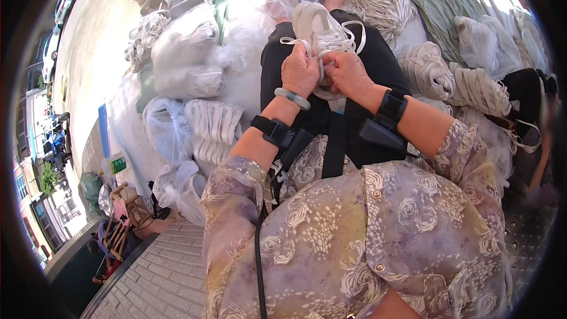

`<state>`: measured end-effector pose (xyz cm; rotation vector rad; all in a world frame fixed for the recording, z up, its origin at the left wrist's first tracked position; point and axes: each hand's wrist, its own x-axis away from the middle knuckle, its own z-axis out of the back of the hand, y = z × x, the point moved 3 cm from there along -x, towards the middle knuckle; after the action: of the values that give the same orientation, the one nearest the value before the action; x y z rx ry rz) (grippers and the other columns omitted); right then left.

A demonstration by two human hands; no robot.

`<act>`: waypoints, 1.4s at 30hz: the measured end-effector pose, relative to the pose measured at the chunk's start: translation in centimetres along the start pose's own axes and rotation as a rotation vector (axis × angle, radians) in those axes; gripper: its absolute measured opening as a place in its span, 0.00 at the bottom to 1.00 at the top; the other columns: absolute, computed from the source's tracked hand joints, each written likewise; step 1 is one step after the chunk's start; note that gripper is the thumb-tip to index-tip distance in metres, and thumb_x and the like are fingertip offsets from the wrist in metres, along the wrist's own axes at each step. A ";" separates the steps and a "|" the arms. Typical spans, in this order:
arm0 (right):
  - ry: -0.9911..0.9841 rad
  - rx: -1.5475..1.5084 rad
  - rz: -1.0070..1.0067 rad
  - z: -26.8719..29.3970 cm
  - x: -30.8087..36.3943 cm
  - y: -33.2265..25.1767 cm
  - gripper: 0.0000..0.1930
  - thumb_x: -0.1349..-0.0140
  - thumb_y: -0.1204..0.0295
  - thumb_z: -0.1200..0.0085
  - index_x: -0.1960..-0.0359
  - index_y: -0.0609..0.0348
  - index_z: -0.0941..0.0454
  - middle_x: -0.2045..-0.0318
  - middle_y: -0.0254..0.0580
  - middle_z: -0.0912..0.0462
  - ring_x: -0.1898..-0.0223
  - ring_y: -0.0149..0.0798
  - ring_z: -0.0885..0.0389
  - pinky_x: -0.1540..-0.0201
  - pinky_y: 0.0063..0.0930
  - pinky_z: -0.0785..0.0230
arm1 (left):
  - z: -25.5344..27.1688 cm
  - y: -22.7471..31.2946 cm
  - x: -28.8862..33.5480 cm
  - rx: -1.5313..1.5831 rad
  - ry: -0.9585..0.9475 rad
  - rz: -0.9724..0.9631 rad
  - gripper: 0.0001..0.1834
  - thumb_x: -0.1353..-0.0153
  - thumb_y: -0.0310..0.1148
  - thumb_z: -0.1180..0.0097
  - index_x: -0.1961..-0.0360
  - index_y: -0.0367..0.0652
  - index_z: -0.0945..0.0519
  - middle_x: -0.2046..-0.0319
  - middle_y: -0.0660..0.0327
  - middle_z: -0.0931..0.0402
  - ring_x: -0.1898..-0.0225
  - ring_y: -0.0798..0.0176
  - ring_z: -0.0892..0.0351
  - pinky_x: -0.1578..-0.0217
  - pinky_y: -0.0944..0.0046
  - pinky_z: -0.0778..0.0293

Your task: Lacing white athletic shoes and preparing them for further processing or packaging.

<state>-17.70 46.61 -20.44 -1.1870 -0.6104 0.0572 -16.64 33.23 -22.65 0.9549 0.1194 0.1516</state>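
A white lace-up sneaker point(310, 20) rests between my knees on the black trousers, its toe pointing away from me. White shoelaces point(345, 40) loop loosely over its upper and out to both sides. My left hand point(300, 72) is closed on the left side of the shoe near its opening, thumb toward the tongue. Close beside it, my right hand point(349, 75) pinches at the lacing by the opening, its fingertips pressed together. What lies right between the fingertips is partly hidden. The heel of the shoe is mostly covered by my hands.
Stacked white shoe uppers point(215, 127) and clear plastic bags point(186, 62) lie to my left. A heap of white laces point(381, 3) sits far right of the shoe. More bundled uppers point(428, 71) lie by my right knee. A wooden chair point(127, 207) stands at lower left.
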 end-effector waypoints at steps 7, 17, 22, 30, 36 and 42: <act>-0.051 0.447 0.240 0.7 -0.2 -0.6 0.06 0.47 0.76 0.56 0.79 0.63 0.30 0.84 0.45 0.26 0.88 0.37 0.27 0.82 0.32 0.34 | 0.3 0.4 0.5 0.699 -0.126 0.389 0.06 0.40 0.34 0.48 0.70 0.43 0.26 0.83 0.65 0.28 0.86 0.72 0.31 0.84 0.73 0.35; -0.282 0.790 0.071 14.7 7.9 2.9 0.06 0.51 0.72 0.51 0.79 0.62 0.27 0.78 0.51 0.24 0.71 0.53 0.25 0.68 0.40 0.35 | 2.6 -0.5 1.3 0.922 0.215 0.649 0.06 0.41 0.33 0.49 0.70 0.41 0.26 0.82 0.64 0.28 0.90 0.73 0.33 0.90 0.73 0.35; -0.191 0.642 -0.042 15.5 8.4 3.4 0.07 0.52 0.72 0.48 0.82 0.62 0.29 0.81 0.49 0.26 0.73 0.50 0.25 0.70 0.40 0.37 | 2.5 0.1 3.2 0.774 -0.026 0.730 0.05 0.43 0.30 0.49 0.67 0.39 0.27 0.80 0.63 0.27 0.88 0.73 0.31 0.91 0.74 0.36; 0.055 0.668 0.303 10.2 3.9 -0.6 0.11 0.51 0.65 0.43 0.80 0.60 0.27 0.77 0.45 0.25 0.72 0.49 0.25 0.68 0.39 0.36 | 4.9 4.8 2.2 -0.260 0.225 -0.329 0.15 0.59 0.30 0.39 0.67 0.41 0.25 0.60 0.54 0.29 0.55 0.51 0.32 0.54 0.53 0.39; 0.164 0.663 0.539 6.2 1.6 -0.4 0.15 0.51 0.65 0.45 0.67 0.62 0.29 0.70 0.52 0.24 0.65 0.53 0.23 0.62 0.42 0.31 | -0.1 7.9 2.4 -0.539 0.032 -0.545 0.07 0.55 0.34 0.43 0.75 0.45 0.20 0.56 0.58 0.28 0.48 0.52 0.35 0.47 0.46 0.47; 0.097 0.583 0.441 5.3 1.4 0.2 0.12 0.51 0.66 0.49 0.72 0.63 0.28 0.71 0.54 0.24 0.65 0.54 0.23 0.62 0.42 0.31 | -1.7 6.2 1.7 -0.618 0.037 -0.478 0.06 0.55 0.35 0.44 0.75 0.46 0.20 0.53 0.60 0.28 0.46 0.51 0.37 0.46 0.41 0.50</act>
<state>-19.02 51.69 -18.75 -0.7291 -0.2080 0.5150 -15.77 38.42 -18.64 0.2893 0.3107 -0.2277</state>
